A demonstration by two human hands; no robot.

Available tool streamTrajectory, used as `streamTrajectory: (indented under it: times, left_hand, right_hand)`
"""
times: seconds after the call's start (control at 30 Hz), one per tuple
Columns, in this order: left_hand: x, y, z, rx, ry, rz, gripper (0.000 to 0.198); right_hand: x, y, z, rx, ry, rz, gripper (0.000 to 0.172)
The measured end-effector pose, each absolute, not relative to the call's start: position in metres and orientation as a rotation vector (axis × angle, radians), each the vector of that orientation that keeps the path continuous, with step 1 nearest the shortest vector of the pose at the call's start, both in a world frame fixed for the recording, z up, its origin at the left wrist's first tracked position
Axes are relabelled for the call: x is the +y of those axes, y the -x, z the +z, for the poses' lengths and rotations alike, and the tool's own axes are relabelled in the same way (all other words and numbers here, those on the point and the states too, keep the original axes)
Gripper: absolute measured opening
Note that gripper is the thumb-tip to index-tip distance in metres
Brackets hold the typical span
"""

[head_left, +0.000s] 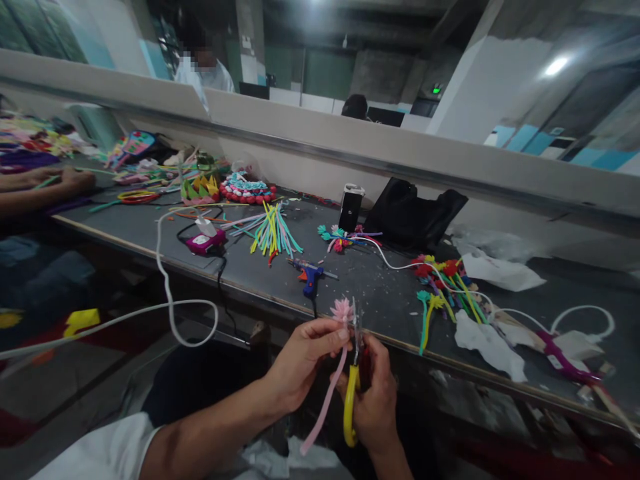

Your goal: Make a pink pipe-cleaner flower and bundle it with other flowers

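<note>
Between thumb and fingers, my left hand [305,357] pinches a pink craft flower [342,311] just under its head. Its pale pink stem [327,407] hangs down toward my lap. My right hand [375,393] grips a pair of scissors [351,400] with a yellow handle, blades pointing up right beside the flower head. Whether the blades touch the petals I cannot tell. Just beyond my hands, on the table, lies a blue glue gun [311,277] with an orange trigger.
Bundled yellow, lilac and teal stems [273,230] lie mid-table. Finished flowers [450,273] and crumpled white paper [490,343] are at right. A white cable [167,280] loops over the front edge. A black bag [415,212] leans at the back. At left, another person's hands [65,180] work.
</note>
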State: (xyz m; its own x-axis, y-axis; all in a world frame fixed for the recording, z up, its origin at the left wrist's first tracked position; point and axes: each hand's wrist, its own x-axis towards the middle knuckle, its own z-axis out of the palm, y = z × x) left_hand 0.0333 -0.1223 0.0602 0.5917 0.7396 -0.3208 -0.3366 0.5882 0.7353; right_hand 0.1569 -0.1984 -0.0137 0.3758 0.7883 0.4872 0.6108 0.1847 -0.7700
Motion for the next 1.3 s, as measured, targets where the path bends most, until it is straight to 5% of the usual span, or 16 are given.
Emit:
streamTrajectory:
  times: [1.3]
  left_hand:
    - [-0.1256, -0.0356, 0.0606, 0.653, -0.705, 0.681, 0.02]
  right_hand:
    - [-0.2018, -0.1552, -0.0082, -1.285, 1.591, -0.002, 0.053]
